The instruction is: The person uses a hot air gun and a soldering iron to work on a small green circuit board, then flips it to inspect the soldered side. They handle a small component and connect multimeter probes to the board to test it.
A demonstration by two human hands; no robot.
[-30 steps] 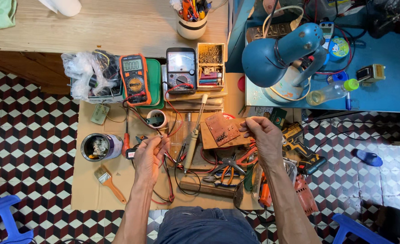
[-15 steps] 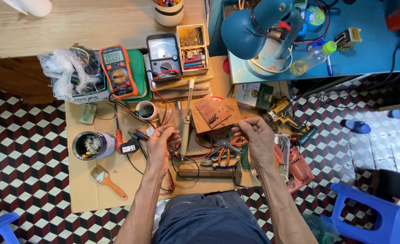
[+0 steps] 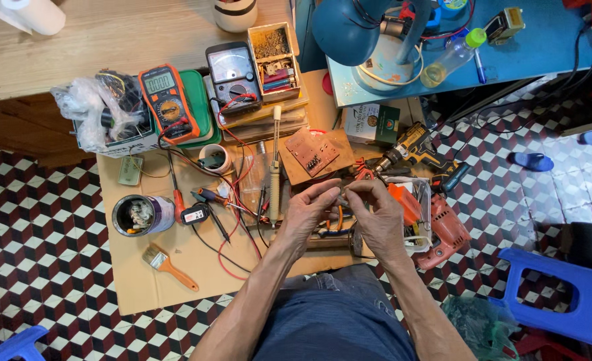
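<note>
Something small sits pinched between the two hands, too tiny to identify from the head view; it is held above the cardboard sheet (image 3: 176,281), just in front of the person's knees. Left hand (image 3: 307,212) has its fingers curled inward, thumb and forefinger brought close together at the tips where they meet the other hand. Right hand (image 3: 377,217) mirrors it, fingers bent and tips nearly closed, touching the left fingertips (whether either pinch is fully closed I cannot tell).

Under the hands lies a tangle of red and black test leads and orange-handled pliers (image 3: 336,224). A soldering iron (image 3: 275,160) lies lengthwise just left of the left hand, and a brown circuit board (image 3: 313,152) lies beyond the fingertips. Farther back stand an orange digital multimeter (image 3: 168,101) and a grey analogue meter (image 3: 234,75), side by side. At the left of the cardboard are a tin of odds and ends (image 3: 139,215) and a small paintbrush (image 3: 168,265). A red power drill (image 3: 443,234) lies just right of the right hand, with a yellow-and-black cordless drill (image 3: 413,148) behind it. A blue desk lamp (image 3: 353,30) hangs over the blue tabletop.
</note>
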